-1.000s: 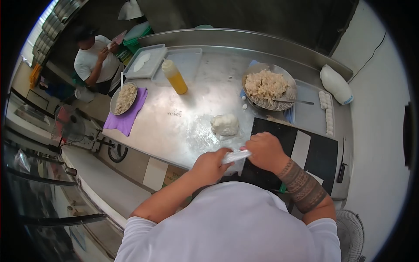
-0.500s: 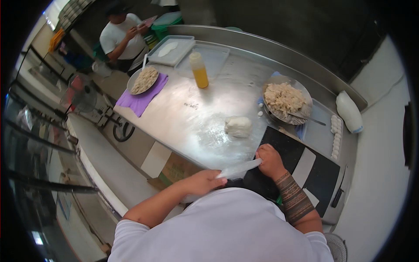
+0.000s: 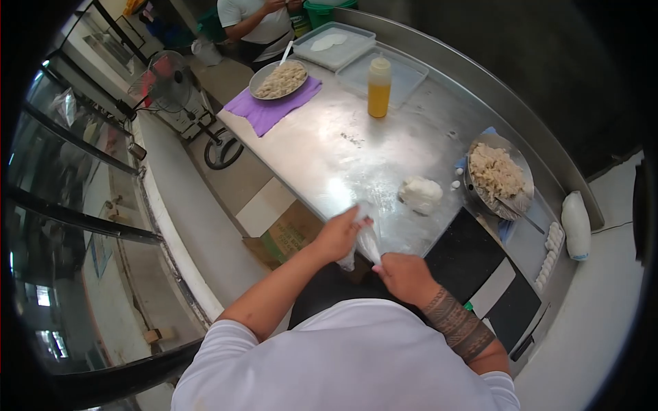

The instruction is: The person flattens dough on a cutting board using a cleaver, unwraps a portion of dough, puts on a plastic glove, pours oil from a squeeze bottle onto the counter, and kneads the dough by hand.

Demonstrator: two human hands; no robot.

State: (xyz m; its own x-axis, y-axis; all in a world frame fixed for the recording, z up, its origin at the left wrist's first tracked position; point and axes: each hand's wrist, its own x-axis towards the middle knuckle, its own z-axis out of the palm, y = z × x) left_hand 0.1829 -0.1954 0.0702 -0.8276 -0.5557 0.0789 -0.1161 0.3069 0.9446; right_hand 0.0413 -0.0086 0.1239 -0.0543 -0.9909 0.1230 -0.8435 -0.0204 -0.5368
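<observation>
Between my hands, at the table's near edge, stretches a clear plastic bag. My left hand is closed around its upper part, and a loose end hangs below the palm. My right hand pinches the bag's other end, fingers curled. What the bag contains, if anything, I cannot make out. Beyond my hands a white lump of dough, seemingly wrapped in plastic, rests on the steel table. Right of my right hand lies a black board with a broad cleaver-like blade on it.
A bowl of pale filling stands at right, near a row of small dough pieces. Farther back are a squeeze bottle, plastic trays, and another bowl on a purple cloth. A co-worker stands beyond the table.
My view has swung left, shifting the table's things rightward. My left hand has risen with the bag, which now slants down to my right hand instead of stretching sideways.
</observation>
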